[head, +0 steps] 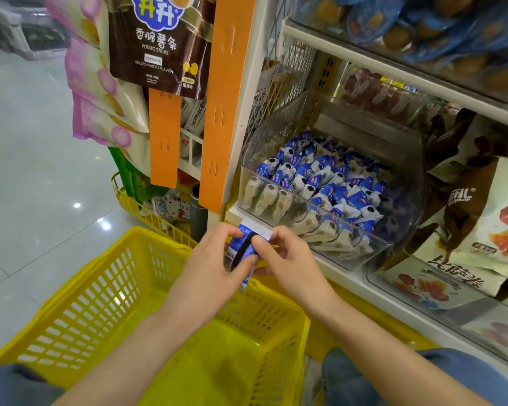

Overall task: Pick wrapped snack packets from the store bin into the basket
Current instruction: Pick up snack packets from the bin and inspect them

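Observation:
A blue and white wrapped snack packet (242, 249) is held between both hands, just above the far rim of the yellow basket (106, 288). My left hand (214, 265) grips its left side with thumb and fingers curled round it. My right hand (285, 259) pinches its right edge. The clear plastic store bin (329, 230) sits on the shelf just behind and to the right, filled with several blue and white packets (320, 177). The basket's floor shows no packets.
An orange shelf upright (217, 118) with hanging snack bags stands left of the bin. Large snack bags (481, 218) fill the bin to the right. A second yellow wire basket (147, 209) stands behind on the tiled floor. My knees in jeans (393, 376) frame the basket.

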`<state>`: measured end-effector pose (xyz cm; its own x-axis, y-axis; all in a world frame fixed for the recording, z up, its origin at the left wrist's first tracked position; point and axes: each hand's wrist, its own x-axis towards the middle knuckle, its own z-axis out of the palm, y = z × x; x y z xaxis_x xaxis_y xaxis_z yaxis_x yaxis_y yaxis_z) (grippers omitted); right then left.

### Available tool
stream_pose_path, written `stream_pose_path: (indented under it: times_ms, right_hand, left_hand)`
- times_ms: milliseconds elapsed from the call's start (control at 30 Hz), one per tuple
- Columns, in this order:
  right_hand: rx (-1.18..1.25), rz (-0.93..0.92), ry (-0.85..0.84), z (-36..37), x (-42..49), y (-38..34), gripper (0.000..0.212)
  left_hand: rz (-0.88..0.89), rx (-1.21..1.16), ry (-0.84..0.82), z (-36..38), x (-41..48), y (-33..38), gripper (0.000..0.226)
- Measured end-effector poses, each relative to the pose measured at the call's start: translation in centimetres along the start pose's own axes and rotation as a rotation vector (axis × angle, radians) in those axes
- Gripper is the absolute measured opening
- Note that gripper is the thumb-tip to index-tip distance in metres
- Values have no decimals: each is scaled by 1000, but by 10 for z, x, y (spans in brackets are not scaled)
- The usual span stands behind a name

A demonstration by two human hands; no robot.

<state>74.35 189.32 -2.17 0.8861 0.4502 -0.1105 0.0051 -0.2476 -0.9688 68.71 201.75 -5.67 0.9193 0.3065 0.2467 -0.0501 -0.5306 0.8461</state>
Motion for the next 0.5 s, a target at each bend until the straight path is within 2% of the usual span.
stream_pose_path:
  times_ms: [133,267,367,500]
  right_hand:
    - [12,-35,-4,-2,0,0,9]
    - [-31,-90,25,-6,0,-2,5]
    - [-51,-123,52,-8,0,-1,3]
    - [-20,-107,19,0,-2,0,10]
  left_hand:
    - [-71,-170,-45,-3,5,0,27]
    - [-45,-218,-106,-5,8,1,27]
    - [-3,-166,-101,-7,7,0,26]
    - [66,41,-5,-7,1,-2,10]
